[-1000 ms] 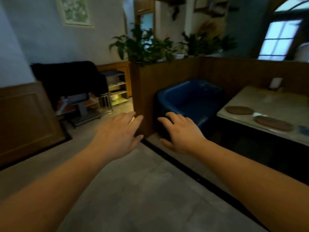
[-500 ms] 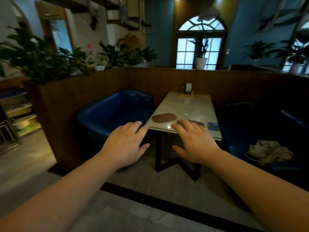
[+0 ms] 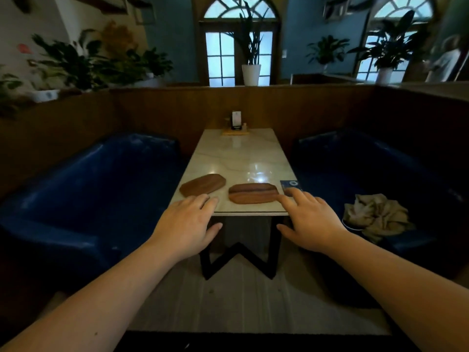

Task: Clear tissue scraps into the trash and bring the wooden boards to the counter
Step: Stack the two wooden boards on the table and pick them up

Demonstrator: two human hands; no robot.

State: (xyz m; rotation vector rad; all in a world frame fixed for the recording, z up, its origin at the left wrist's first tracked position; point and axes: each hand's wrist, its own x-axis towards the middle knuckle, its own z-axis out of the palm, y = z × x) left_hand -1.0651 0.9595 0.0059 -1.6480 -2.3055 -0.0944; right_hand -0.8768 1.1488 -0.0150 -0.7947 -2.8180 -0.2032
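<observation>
View swung onto table (image 3: 236,158); both hands (image 3: 186,226) empty, spread, just short of wooden boards (image 3: 203,184).

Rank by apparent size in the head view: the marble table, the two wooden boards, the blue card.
1. marble table
2. left wooden board and right wooden board: look alike, so unranked
3. blue card, partly hidden by the right hand

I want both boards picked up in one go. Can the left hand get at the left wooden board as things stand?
Probably yes: the left hand is open, and nothing lies between it and the left wooden board.
</observation>
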